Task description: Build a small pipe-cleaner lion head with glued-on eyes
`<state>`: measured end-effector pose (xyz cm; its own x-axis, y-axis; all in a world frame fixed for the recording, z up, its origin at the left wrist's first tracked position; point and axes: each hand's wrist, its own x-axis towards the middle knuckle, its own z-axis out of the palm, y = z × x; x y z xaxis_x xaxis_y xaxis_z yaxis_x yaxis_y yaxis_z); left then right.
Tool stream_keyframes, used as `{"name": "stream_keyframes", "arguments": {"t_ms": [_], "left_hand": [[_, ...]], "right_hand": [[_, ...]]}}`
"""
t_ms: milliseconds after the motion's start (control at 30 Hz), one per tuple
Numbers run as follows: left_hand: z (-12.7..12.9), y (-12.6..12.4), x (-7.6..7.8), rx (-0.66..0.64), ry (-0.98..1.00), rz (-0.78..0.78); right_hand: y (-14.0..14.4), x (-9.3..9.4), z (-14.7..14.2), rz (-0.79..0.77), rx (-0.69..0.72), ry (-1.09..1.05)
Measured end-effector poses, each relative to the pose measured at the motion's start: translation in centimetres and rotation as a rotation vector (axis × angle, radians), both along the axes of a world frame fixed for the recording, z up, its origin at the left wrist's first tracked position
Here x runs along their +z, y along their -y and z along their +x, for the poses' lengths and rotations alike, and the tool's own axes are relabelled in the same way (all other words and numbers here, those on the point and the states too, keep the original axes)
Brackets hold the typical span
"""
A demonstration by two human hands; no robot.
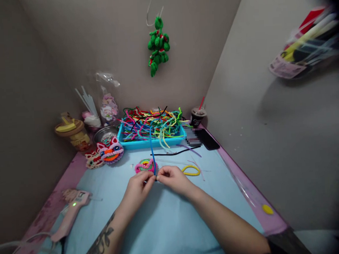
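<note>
At a craft table [168,232], the left hand [138,188] and right hand [173,178] are meeting fingertip to fingertip, both pinching a blue pipe cleaner [151,150] that is standing up just in front of a multicoloured coiled piece [144,166]. Behind, a turquoise tray [147,143] is brimming with tangled pipe cleaners; a lidded drink cup [197,116] is holding a red straw.

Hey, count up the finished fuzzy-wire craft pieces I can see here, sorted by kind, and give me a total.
Lion-head faces by the blue tray: 2, one pink and one smaller red
Heart-shaped coil, at the fingertips of the left hand and right hand: 1
Yellow loop on the mat: 1
Green hanging figure on the wall: 1
Total: 5
</note>
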<state>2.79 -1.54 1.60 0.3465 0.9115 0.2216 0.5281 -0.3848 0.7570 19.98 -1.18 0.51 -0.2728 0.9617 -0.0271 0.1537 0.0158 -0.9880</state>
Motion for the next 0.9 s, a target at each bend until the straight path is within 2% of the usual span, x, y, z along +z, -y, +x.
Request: {"name": "stream_keyframes", "arguments": {"t_ms": [100, 200, 300, 400, 500, 600, 733, 900], "left_hand": [[-0.3, -0.2, 0.2, -0.112, -0.06, -0.004], [-0.4, -0.3, 0.3, -0.174, -0.056, -0.094], [-0.3, -0.2, 0.2, -0.175, -0.011, -0.178], [0.0, -0.2, 0.0, -0.125, 0.049, -0.225], [0.1, -0.1, -0.1, -0.085, 0.057, -0.188], [0.1, 0.0, -0.1, -0.08, 0.014, -0.063], [-0.1, -0.1, -0.3, -0.133, -0.05, 0.024], [-0.1, -0.2, -0.6, -0.242, -0.1, 0.01]], "right_hand": [[-0.2, -0.1, 0.6, -0.041, 0.069, 0.041], [-0.2, 0.2, 1.0, -0.075, 0.124, 0.042], [-0.1, 0.8, 1.2, -0.138, 0.145, 0.006], [-0.1, 1.0, 1.1, -0.165, 0.108, -0.031], [-0.1, 0.8, 0.9, -0.122, 0.078, -0.026], [-0.2, 0.5, 1.0, -0.08, 0.092, 0.036], [-0.2, 0.5, 1.4, -0.011, 0.141, 0.179], [0.1, 1.3, 1.7, 0.192, 0.231, 0.449]]}}
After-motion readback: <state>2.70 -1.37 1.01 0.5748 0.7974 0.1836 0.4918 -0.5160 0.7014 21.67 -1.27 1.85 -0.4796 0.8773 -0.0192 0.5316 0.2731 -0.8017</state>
